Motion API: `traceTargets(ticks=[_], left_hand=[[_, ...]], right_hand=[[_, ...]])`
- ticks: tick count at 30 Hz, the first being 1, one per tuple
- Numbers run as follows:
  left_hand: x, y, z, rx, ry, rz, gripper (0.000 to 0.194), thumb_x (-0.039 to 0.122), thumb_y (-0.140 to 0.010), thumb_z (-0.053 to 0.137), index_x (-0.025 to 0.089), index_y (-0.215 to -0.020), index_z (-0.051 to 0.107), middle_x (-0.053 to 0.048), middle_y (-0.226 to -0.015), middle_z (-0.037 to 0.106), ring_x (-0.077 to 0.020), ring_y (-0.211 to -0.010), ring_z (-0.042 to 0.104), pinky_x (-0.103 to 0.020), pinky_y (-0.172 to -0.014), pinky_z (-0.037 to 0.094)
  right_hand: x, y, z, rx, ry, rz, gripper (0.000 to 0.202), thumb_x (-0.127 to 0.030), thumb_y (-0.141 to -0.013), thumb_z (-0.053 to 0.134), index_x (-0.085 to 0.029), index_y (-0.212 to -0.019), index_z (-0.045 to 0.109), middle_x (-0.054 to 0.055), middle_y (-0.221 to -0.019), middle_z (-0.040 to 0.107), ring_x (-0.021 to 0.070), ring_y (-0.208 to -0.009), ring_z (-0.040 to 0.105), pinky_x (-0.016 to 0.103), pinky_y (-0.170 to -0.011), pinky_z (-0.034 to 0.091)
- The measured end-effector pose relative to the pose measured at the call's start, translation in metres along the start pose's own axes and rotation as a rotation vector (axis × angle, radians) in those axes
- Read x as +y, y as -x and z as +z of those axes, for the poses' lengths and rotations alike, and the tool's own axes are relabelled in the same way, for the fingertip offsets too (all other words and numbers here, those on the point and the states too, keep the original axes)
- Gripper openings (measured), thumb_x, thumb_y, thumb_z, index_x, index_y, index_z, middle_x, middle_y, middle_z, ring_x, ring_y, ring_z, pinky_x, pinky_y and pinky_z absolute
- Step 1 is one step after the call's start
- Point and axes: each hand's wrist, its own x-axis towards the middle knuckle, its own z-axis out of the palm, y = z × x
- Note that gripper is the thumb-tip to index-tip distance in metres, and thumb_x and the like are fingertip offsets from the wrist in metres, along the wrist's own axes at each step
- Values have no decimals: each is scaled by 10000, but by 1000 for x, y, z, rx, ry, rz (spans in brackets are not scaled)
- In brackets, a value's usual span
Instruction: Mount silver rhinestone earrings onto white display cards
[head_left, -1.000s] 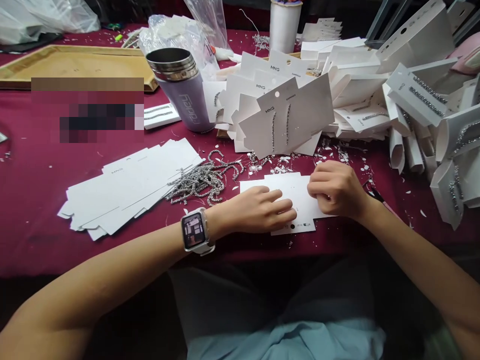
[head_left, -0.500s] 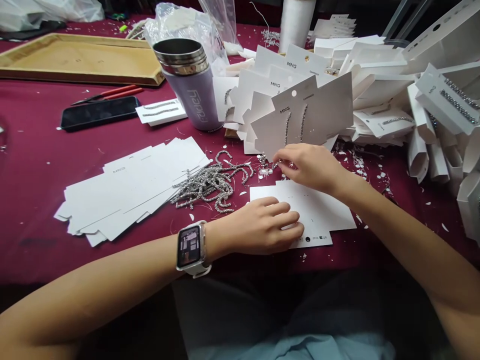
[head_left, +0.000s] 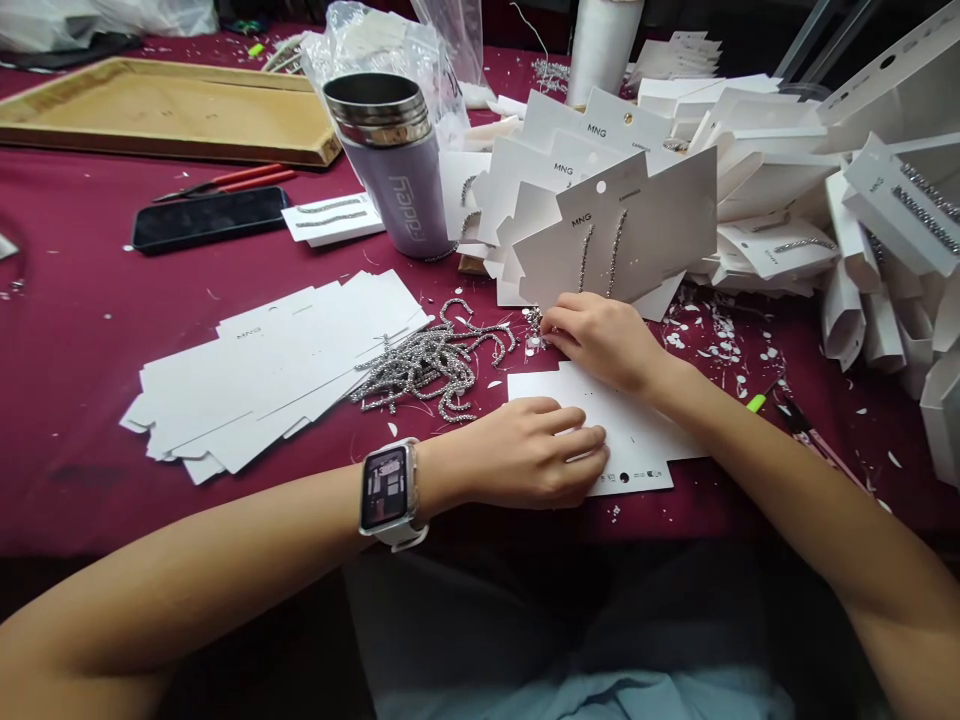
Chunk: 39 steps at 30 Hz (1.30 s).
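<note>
A white unfolded earring card (head_left: 637,425) lies face down at the table's front edge. My left hand (head_left: 544,452) rests on it, fingers loosely bent and slightly apart, holding nothing that I can see. Just beyond the card, my right hand (head_left: 592,335) has thumb and fingertips pinched together over a small heap of silver bits (head_left: 533,318); anything between the tips is hidden. Left of the hands lies a tangled pile of silver bead chains (head_left: 427,365). Beside that pile is a fanned stack of blank white cards (head_left: 255,380).
A lilac tumbler (head_left: 401,180) stands behind the chains, near a phone (head_left: 214,220), red-handled tool (head_left: 251,178) and wooden tray (head_left: 187,110). Cards printed MNG with chain earrings (head_left: 600,240) lean behind my right hand. Folded white cards (head_left: 787,180) heap at right, with pink tweezers (head_left: 821,440) below.
My right hand has moved slightly left, to the small silver heap, and tweezers now show beside the right forearm. My left hand stays on the card. The view has shifted a little.
</note>
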Motion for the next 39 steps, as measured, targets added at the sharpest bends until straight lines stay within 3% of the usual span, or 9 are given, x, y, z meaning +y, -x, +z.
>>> traceTargets(ticks=[3, 8, 12, 14, 23, 34, 39], left_hand=[[-1, 1, -1, -3, -13, 29, 232, 250, -881, 440, 147, -967, 629, -1, -972, 684, -120, -770, 629, -242, -631, 513], [-5, 1, -3, -27, -45, 114, 279, 259, -890, 421, 116, -1034, 611, -31, -1029, 672, -125, -788, 630, -242, -665, 524], [-8, 2, -3, 1, -53, 142, 282, 247, -881, 440, 107, -1062, 606, -39, -1042, 672, -116, -786, 633, -220, -656, 536], [-8, 3, -3, 16, -48, 142, 270, 232, -871, 454, 105, -1046, 616, -41, -1021, 681, -116, -772, 636, -215, -649, 541], [-9, 5, -3, 55, -18, 114, 279, 235, -864, 431, 98, -995, 636, -71, -973, 694, -124, -771, 653, -206, -602, 557], [-8, 2, -4, 47, 35, 71, 271, 275, -847, 428, 140, -901, 657, -39, -836, 713, -145, -725, 654, -222, -502, 536], [-7, 3, -4, 37, 39, 44, 287, 295, -846, 429, 143, -973, 636, -41, -871, 711, -148, -733, 658, -233, -489, 522]], right_hand=[[1, 0, 1, 79, -73, -29, 194, -189, -876, 413, -130, -871, 597, 66, -849, 628, 141, -786, 527, 271, -682, 388], [1, 6, -10, 189, -366, -15, 128, -186, -848, 450, -117, -890, 549, 24, -734, 620, 81, -603, 530, 238, -607, 442], [-4, 18, -25, 144, -713, 11, 112, -189, -802, 538, -133, -898, 551, 37, -854, 663, 101, -765, 626, 243, -734, 514], [-6, 28, -31, 90, -772, 12, 125, -226, -802, 562, -141, -891, 580, 30, -855, 674, 105, -777, 637, 248, -753, 524], [6, 75, -29, -51, -485, -284, 101, -130, -850, 480, -156, -858, 578, 28, -793, 639, 91, -756, 566, 210, -701, 467], [-1, 82, -28, -80, -224, -460, 143, -112, -850, 431, -134, -785, 556, 61, -717, 592, 143, -708, 512, 263, -638, 444], [-5, 81, -29, -43, -159, -490, 211, -84, -856, 371, -150, -753, 542, 63, -714, 605, 142, -707, 529, 265, -636, 448]])
